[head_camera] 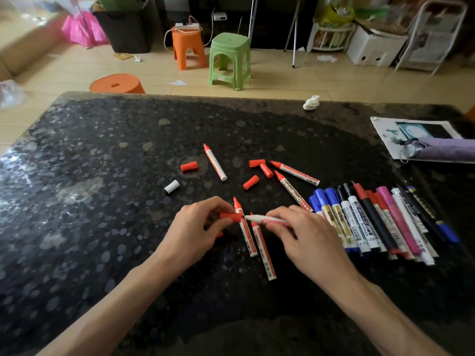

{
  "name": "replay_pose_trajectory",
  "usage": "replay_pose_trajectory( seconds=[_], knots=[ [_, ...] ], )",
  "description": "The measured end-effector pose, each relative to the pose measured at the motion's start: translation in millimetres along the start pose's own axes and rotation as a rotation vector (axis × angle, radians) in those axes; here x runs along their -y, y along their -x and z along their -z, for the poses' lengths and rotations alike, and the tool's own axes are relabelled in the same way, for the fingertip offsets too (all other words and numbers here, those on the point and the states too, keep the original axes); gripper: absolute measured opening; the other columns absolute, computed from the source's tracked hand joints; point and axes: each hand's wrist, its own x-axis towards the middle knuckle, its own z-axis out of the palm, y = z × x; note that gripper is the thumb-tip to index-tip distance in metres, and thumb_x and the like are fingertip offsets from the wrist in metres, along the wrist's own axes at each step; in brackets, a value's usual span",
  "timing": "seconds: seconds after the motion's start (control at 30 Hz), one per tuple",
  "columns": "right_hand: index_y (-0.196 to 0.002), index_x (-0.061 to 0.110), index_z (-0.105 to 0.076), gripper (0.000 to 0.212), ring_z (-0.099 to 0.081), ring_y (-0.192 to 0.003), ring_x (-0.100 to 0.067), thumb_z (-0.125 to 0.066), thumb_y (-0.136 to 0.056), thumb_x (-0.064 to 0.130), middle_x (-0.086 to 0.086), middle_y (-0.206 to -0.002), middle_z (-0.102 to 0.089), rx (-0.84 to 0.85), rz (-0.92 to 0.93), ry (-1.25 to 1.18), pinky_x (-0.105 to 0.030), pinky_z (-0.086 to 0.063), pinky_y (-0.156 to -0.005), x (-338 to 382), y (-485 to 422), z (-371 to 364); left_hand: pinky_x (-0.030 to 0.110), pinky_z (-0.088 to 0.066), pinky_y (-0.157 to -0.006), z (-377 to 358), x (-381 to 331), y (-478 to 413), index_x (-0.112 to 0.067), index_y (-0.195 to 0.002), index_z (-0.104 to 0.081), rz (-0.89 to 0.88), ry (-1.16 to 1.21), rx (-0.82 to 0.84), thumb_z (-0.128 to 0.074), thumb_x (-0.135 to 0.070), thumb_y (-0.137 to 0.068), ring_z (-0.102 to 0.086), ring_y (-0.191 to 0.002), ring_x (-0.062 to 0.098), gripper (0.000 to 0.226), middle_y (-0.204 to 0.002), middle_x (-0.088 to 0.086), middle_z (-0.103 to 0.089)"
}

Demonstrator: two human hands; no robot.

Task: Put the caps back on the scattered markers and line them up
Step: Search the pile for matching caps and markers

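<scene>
My left hand (198,224) pinches a red cap (230,217), its opening facing right. My right hand (305,235) holds a white marker (267,220) with its tip pointing left, just at the cap's mouth. Two uncapped red markers (248,232) lie under my hands. Three more uncapped red markers (215,162) (295,173) (293,192) lie farther back. Loose red caps (189,166) (257,163) (251,182) and a white cap (171,186) are scattered between them. A row of capped markers (372,222) lies side by side at the right.
The dark speckled table (102,163) carries a crumpled white tissue (311,102) at the back and a printed sheet with a purple folded umbrella (442,150) at the right edge. Orange and green stools (230,60) stand on the floor beyond.
</scene>
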Motion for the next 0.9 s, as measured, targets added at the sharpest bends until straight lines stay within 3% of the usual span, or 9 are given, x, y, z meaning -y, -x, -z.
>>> replay_pose_trajectory(
  seconds=[0.1,0.2,0.33,0.47,0.53,0.63,0.77,0.9],
  knots=[
    [-0.117,0.038,-0.068,0.022,-0.061,-0.086,-0.003,-0.056,-0.102,0.048,0.016,-0.096,-0.066,-0.015,-0.097,0.018,-0.029,-0.053,-0.075,-10.7,-2.9,3.4,0.027,-0.049,-0.092,-4.3,11.4,1.7,-0.036,-0.102,-0.068,-0.056,-0.234,-0.053,-0.074,-0.03,-0.09,-0.055,-0.101,0.003,0.014,-0.097,-0.023,-0.064],
    [-0.117,0.038,-0.068,0.021,-0.061,-0.084,-0.004,-0.057,-0.102,0.048,0.015,-0.095,-0.067,-0.031,-0.138,0.015,-0.028,-0.052,-0.073,-14.1,-5.4,5.6,0.035,-0.048,-0.092,-11.5,12.3,4.9,-0.035,-0.098,-0.068,-0.065,-0.303,-0.088,-0.074,-0.036,-0.087,-0.052,-0.102,0.008,0.012,-0.098,-0.022,-0.059],
    [-0.116,0.036,-0.069,0.022,-0.061,-0.081,-0.004,-0.058,-0.102,0.049,0.016,-0.09,-0.066,-0.029,-0.181,0.013,-0.03,-0.055,-0.07,-19.0,-7.4,7.9,0.029,-0.044,-0.093,-14.0,12.9,2.5,-0.037,-0.101,-0.067,-0.02,-0.286,-0.12,-0.067,-0.045,-0.089,-0.049,-0.099,0.004,0.015,-0.098,-0.023,-0.06],
    [-0.118,0.039,-0.067,0.022,-0.055,-0.079,-0.003,-0.057,-0.102,0.05,0.018,-0.09,-0.063,-0.015,-0.214,0.04,-0.016,-0.038,-0.06,-20.7,-6.8,15.0,0.022,-0.042,-0.088,-6.8,6.9,-1.4,-0.031,-0.102,-0.069,-0.03,-0.261,-0.219,-0.067,-0.034,-0.093,-0.053,-0.098,0.005,0.01,-0.096,-0.021,-0.063],
    [-0.12,0.038,-0.067,0.024,-0.059,-0.083,-0.005,-0.056,-0.102,0.051,0.015,-0.093,-0.065,-0.027,-0.225,0.034,-0.022,-0.045,-0.064,-20.3,-8.3,17.7,0.018,-0.038,-0.085,-6.7,1.1,-15.4,-0.027,-0.103,-0.07,-0.035,-0.264,-0.256,-0.069,-0.028,-0.093,-0.058,-0.098,0.008,0.01,-0.097,-0.017,-0.067],
    [-0.123,0.037,-0.067,0.025,-0.065,-0.089,-0.011,-0.058,-0.102,0.048,0.012,-0.097,-0.068,-0.039,-0.249,0.008,-0.034,-0.056,-0.075,-23.2,-11.1,18.0,0.023,-0.04,-0.085,-21.6,-8.0,-55.2,-0.022,-0.11,-0.071,-0.066,-0.319,-0.244,-0.071,-0.032,-0.092,-0.06,-0.1,0.017,0.021,-0.102,-0.007,-0.07],
    [-0.127,0.034,-0.065,0.026,-0.064,-0.09,-0.009,-0.059,-0.103,0.041,0.01,-0.102,-0.068,-0.049,-0.267,0.027,-0.03,-0.055,-0.075,-30.8,-13.2,21.3,0.034,-0.045,-0.095,-50.4,-11.1,-98.4,-0.02,-0.116,-0.069,-0.037,-0.48,-0.157,-0.072,-0.047,-0.09,-0.059,-0.105,0.024,0.038,-0.107,0.0,-0.068],
    [-0.127,0.031,-0.065,0.025,-0.062,-0.089,-0.009,-0.059,-0.103,0.038,0.009,-0.101,-0.066,-0.072,-0.279,0.006,-0.027,-0.049,-0.071,-36.5,-15.3,25.1,0.033,-0.043,-0.093,-59.5,-9.5,-101.4,-0.02,-0.106,-0.07,-0.038,-0.471,-0.187,-0.068,-0.039,-0.095,-0.06,-0.102,0.022,0.022,-0.102,-0.001,-0.068]
  ],
)
